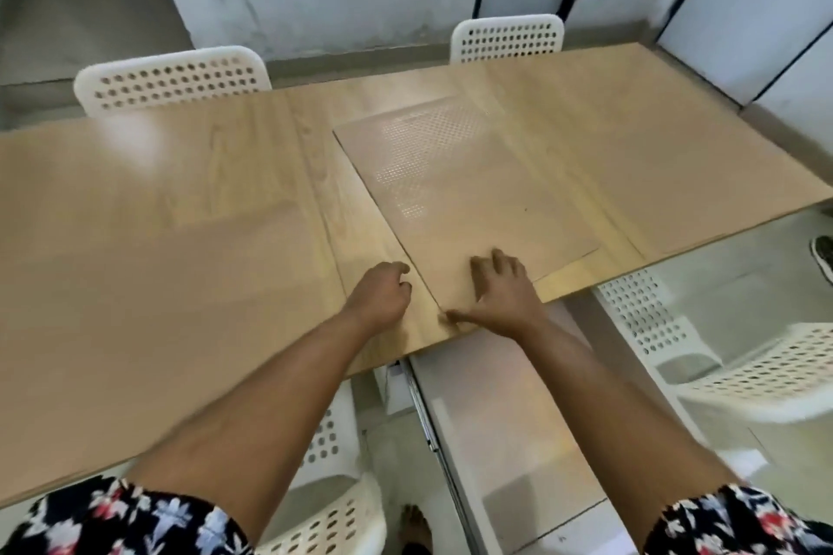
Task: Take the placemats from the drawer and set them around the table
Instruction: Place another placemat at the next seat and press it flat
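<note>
While no writing shows anywhere, a tan mat (pixel 459 194) lies flat on the table (pixel 157 239), its near corner at the table's near edge. Right hand (pixel 500 293) presses on that corner, fingers spread, grip open. Left hand (pixel 381 295) rests just beside the mat's left edge, fingers curled loosely, holding nothing. White perforated chairs stand around: two (pixel 173 79) at the far side, more (pixel 766 370) nearer. Pale walls and grey floor lie beyond.
</note>
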